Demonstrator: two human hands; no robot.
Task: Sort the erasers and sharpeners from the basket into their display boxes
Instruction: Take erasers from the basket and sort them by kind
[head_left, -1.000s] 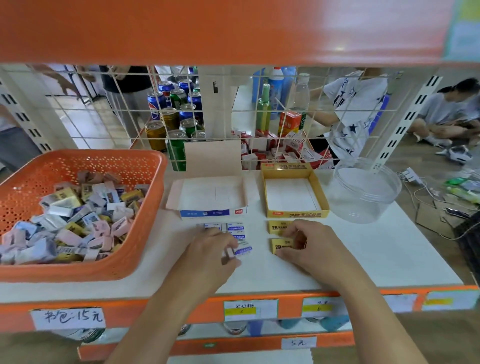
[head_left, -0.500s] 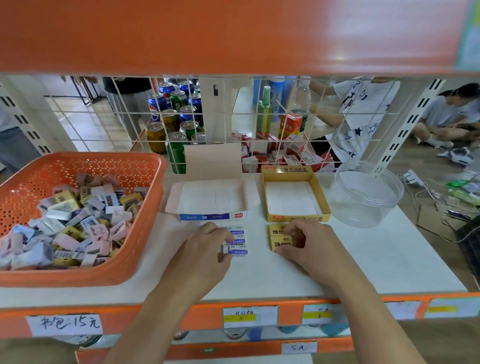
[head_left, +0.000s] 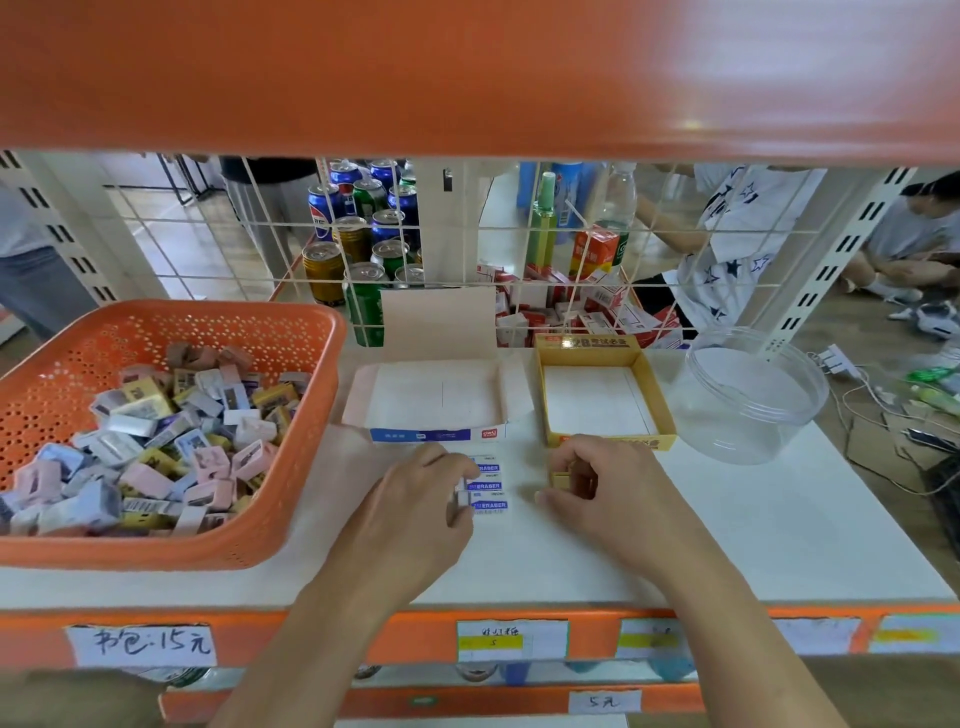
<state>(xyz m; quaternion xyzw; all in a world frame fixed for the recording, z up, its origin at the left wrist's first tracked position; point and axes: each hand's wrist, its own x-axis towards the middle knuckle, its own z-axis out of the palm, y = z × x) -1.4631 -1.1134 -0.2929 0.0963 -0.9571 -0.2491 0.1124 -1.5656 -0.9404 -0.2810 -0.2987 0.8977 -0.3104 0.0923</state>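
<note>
Orange basket (head_left: 332, 332): sitting left of the white box (head_left: 436, 434), heaped with small erasers and sharpeners (head_left: 156, 441) in pink, lilac, yellow and white.
White box: standing open on the shelf (head_left: 779, 519), its blue front wall facing the person.
Yellow box (head_left: 543, 400): standing open just right of the white box.
Clear tub (head_left: 753, 400): sitting further right of the white box.
White erasers (head_left: 488, 486): three lying stacked in a column just in front of the white box, blue labels up.
Left hand (head_left: 415, 509): curling its fingers onto the left ends of the white erasers.
Right hand (head_left: 613, 483): gripping a yellow eraser (head_left: 561, 479), in front and right of the white box.
Hands: working apart.
</note>
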